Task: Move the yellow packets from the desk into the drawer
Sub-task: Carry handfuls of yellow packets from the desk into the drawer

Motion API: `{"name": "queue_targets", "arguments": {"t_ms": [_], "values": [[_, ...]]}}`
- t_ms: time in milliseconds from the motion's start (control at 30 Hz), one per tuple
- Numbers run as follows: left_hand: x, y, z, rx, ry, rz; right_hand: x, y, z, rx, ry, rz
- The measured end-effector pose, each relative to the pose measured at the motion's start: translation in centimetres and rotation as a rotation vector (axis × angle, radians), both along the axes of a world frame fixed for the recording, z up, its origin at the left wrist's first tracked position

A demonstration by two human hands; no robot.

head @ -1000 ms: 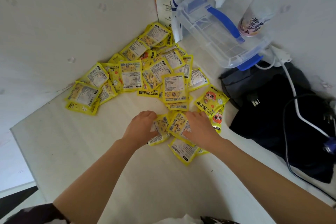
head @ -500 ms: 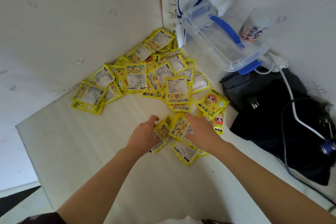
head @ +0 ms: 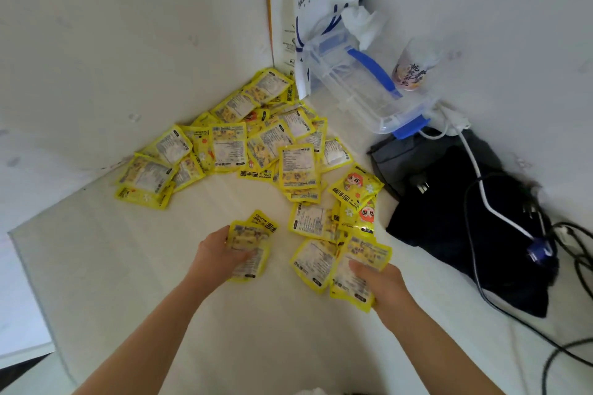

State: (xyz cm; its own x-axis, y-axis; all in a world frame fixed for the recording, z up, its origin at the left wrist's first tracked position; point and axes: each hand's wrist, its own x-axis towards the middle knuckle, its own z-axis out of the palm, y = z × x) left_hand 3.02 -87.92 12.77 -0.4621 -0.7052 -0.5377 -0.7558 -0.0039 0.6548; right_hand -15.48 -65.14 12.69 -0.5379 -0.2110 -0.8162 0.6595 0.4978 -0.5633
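Observation:
Several yellow packets (head: 231, 151) lie heaped in the back corner of the white desk (head: 106, 266). My left hand (head: 215, 258) grips a small stack of yellow packets (head: 248, 245) lifted off the desk. A little to the right, my right hand (head: 380, 284) holds another bunch of yellow packets (head: 349, 266) by their near edge. A few more packets (head: 353, 199) lie just behind that bunch. No drawer is in view.
A clear plastic box with blue handle (head: 362, 90) stands at the back right, beside a white paper bag (head: 321, 0) and a printed cup (head: 414, 67). Dark cloth (head: 449, 218) with white and black cables (head: 475, 170) covers the desk's right side.
Both hands closed on packets in the middle of the desk and pulled apart and toward me, each lifting its own bunch. The camera tilted up slightly.

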Motion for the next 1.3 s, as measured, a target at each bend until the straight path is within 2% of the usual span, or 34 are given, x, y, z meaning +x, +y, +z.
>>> {"name": "queue_targets", "arguments": {"t_ms": [267,367,467,733,900,1000,1133,1300], "values": [[-4.7,1.4,1.5,0.473,0.318,0.287,2.5,-0.5,-0.2,-0.146,-0.221,-0.268],[-6.6,2.2,0.8,0.657,0.329,0.396,3.2,-1.1,-0.5,-0.192,-0.327,-0.332],[-8.1,2.5,0.0,0.74,0.283,0.472,3.7,-1.8,-0.7,-0.201,-0.38,-0.34],[-10.4,2.6,-1.2,0.672,0.182,0.47,2.9,-2.5,-0.8,-0.144,-0.342,-0.248],[-9.1,3.0,-1.6,0.618,0.155,0.476,2.8,-1.3,-0.4,-0.063,-0.004,-0.057],[-7.4,3.5,-1.3,0.597,0.145,0.527,2.7,-0.2,0.4,-0.094,0.103,-0.05],[-4.8,3.9,-1.2,0.54,0.167,0.596,2.8,1.5,1.1,-0.129,0.156,-0.032],[-2.1,5.1,0.3,0.523,0.329,0.64,2.9,3.6,1.3,-0.157,0.183,-0.027]]}}
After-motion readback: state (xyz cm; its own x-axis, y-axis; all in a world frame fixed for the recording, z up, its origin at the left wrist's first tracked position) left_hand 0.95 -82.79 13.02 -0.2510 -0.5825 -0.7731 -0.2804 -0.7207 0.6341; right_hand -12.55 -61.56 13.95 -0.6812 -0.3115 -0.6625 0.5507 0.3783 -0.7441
